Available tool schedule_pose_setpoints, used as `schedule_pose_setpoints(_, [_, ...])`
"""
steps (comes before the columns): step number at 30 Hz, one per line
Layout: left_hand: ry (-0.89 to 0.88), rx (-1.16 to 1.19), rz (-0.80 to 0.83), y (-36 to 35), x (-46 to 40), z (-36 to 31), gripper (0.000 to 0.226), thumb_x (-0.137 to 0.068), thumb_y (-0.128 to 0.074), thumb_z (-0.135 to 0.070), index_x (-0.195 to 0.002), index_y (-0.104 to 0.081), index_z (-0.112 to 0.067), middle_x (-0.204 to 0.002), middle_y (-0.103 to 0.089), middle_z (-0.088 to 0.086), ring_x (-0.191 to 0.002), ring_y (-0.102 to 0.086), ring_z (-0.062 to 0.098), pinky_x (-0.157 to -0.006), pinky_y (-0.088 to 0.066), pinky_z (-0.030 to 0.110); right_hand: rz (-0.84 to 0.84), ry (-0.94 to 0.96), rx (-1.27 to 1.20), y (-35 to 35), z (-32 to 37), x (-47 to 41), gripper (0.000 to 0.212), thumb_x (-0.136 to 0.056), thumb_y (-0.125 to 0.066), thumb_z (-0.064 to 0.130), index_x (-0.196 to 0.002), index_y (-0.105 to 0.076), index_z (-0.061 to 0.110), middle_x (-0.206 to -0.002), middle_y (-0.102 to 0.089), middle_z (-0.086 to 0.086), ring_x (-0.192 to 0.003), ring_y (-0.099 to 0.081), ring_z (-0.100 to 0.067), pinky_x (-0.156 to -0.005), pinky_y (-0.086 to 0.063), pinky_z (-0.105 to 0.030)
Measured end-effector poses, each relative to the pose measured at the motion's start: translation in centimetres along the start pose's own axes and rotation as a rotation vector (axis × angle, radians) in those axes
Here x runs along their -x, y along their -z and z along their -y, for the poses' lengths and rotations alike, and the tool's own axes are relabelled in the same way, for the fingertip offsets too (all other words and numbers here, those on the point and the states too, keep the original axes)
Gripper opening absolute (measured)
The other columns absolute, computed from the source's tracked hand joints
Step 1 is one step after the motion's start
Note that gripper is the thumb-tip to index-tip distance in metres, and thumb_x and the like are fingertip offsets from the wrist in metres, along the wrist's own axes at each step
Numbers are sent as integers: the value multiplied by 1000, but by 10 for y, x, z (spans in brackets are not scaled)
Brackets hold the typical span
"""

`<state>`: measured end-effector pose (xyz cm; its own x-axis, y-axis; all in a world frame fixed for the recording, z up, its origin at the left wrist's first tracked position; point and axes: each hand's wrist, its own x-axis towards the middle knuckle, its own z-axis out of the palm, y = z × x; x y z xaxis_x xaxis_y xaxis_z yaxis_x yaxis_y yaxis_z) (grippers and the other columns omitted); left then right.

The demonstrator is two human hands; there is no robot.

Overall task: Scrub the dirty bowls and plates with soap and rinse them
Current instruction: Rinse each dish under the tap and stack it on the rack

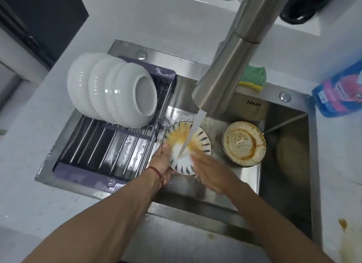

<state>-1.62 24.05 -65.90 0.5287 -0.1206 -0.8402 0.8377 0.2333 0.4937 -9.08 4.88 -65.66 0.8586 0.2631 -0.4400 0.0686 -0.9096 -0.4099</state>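
Cool, even overhead light; soft shadows. Glare on white bowls (109, 90). Motion blur on right hand (211, 172). Faucet (231, 62) looms soft-focused; wide-angle bending at edges.

This is a home kitchen: a stainless steel sink (284, 164) set into a white bench (29, 184), a running faucet (225, 76), a drying rack (109, 151) holding white bowls (109, 90), and a sponge (253, 77) at the sink's back edge.
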Motion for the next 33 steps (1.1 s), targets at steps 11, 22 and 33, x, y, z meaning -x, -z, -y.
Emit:
schedule_pose_setpoints(11, [59, 49, -16, -5, -2, -1, 44, -109, -40, -43, -133, -58, -11, -121, -73, 22, -111, -72, 39, -88, -61, 56, -119, 252, -76, -2, 21, 3, 60, -103, -49, 36, -160, -34, 23, -166, -31, -1, -154, -28, -23, -122, -32, -48])
schedule_pose_setpoints(22, [-16, 80, 86, -53, 15, -31, 91, -82, -47, -81, -136, -57, -8, -114, -73, 16, -98, -71, 31, -95, -59, 51, -414, -144, -360, 17, 44, -17, 30, -95, -69, 9, -124, -73, 14, -101, -74, 3, -80, -70, -12, -68, -52, -23])
schedule_pose_setpoints(33, [82, -395, -158, -25, -11, -8, 81, -87, -65, -70, -147, -48, -17, -127, -68, 12, -102, -72, 35, -82, -63, 49, -298, -691, -1653, 51, 39, -23, 35, -86, -73, 1, -120, -66, 3, -101, -78, -13, -87, -75, -26, -61, -60, -33])
